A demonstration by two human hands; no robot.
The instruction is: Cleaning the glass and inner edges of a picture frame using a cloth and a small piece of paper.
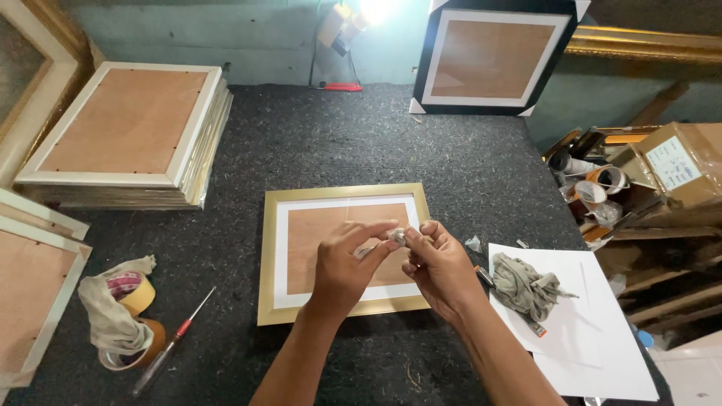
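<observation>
Gold-coloured moulding borders the picture frame that lies face down on the dark, speckled felt of the bench, its brown backing board ringed by a white margin. Above its right half, a small silvery object is pinched between both hands: the left hand has thumb and forefinger pressed together on it, and the right hand is closed on it from the other side, its other fingers curled. What the object is cannot be told. A crumpled grey rag rests on a white sheet to the right. A red-handled screwdriver and tape rolls under a pale cloth lie to the left, near stacked cream frames.
</observation>
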